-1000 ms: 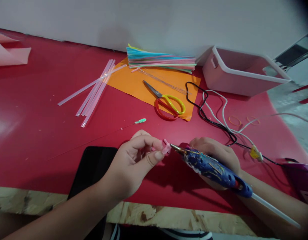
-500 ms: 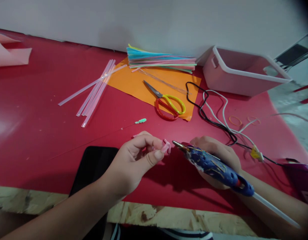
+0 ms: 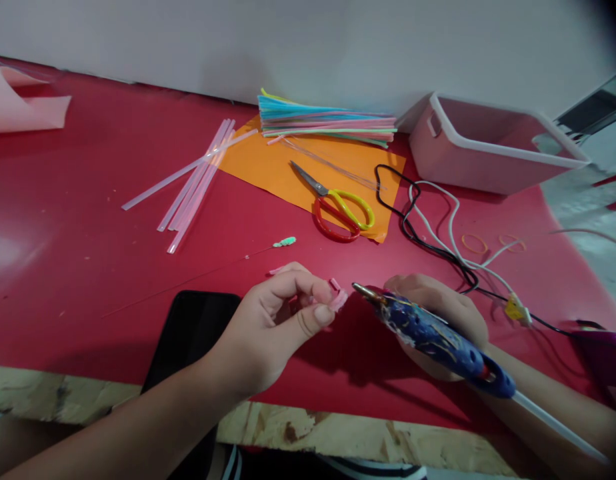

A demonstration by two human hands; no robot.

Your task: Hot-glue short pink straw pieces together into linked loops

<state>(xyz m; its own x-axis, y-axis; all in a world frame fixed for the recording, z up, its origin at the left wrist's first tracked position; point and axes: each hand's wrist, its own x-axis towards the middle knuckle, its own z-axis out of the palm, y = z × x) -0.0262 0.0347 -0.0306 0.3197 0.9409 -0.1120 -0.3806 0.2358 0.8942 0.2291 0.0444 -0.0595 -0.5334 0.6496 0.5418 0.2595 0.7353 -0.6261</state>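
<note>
Between thumb and fingers, my left hand (image 3: pixel 275 320) pinches a small bent pink pipe cleaner (image 3: pixel 340 299); part of it is hidden by the fingers. My right hand (image 3: pixel 438 307) is wrapped round a blue glue gun (image 3: pixel 433 337), its metal nozzle pointing left, a short gap away from the pink piece. A clear glue stick (image 3: pixel 558 427) sticks out of the gun's back end. Beyond my left hand lies a thin wire with a small mint-green fuzzy tip (image 3: pixel 285 242). A black phone (image 3: pixel 193 333) rests partly under my left forearm.
Scissors (image 3: pixel 333 203) lie on orange paper (image 3: pixel 268 163), below a bundle of colourful pipe cleaners (image 3: pixel 328 120). Several glue sticks (image 3: pixel 198 180) are at left. A pink bin (image 3: pixel 468 157), tangled black and white cords (image 3: pixel 438 243) and rubber bands (image 3: pixel 475 244) occupy the right side.
The pink pipe cleaner has turned slightly in my left fingers, so its loops show differently. The glue gun stays near it. The whole view has shifted a little.
</note>
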